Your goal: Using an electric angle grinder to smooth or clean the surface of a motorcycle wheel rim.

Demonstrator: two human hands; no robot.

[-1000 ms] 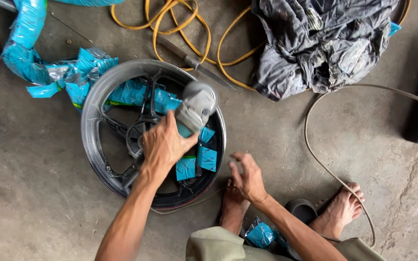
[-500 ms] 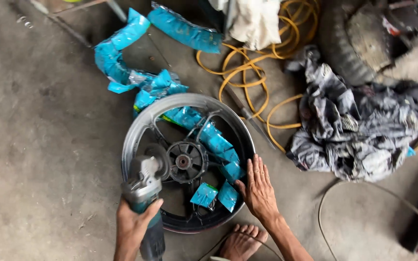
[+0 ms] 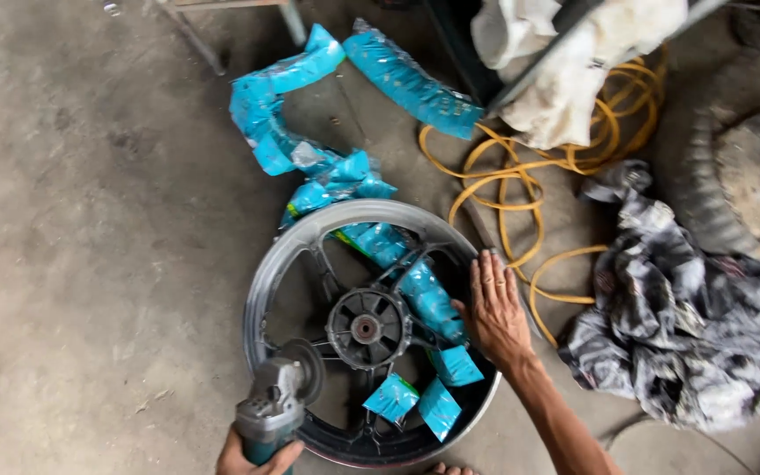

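my left hand (image 3: pixel 257 456) is wrapped around the body of the angle grinder (image 3: pixel 279 400), fingers closed tight on its grip at the bottom edge of view, with the grinder's head resting on or just above the near-left part of the rim. my right hand (image 3: pixel 493 312) lies flat on the right side of the motorcycle wheel (image 3: pixel 310 237), fingers stretched out and close together, pinching nothing, the palm pressing down on the rim to steady it. the wheel lies flat on the concrete floor (image 3: pixel 90 220), hub (image 3: pixel 367 328) facing up, roughly in the middle of the floor i can see and close to my feet.

i judge that i am at the grinding step, working the rim's edge while bracing the wheel. the next move calls for a firm hold on the grinder, the disc kept at a shallow angle to the metal, and my right hand staying well away from it. whether the disc is spinning i cannot tell.

blue plastic wrapping (image 3: pixel 301 149) trails from the spokes out toward the far side of the floor, and loose scraps of it (image 3: pixel 424 400) hang inside the wheel near my bracing hand; they could catch. a yellow hose (image 3: pixel 521 189) coils just beyond the wheel on the right, a crumpled grey sheet (image 3: pixel 688 308) is heaped at the right edge, with an old tyre (image 3: pixel 732 158) behind it and white cloth (image 3: pixel 565 79) above. the floor is bare, dusty and stained.
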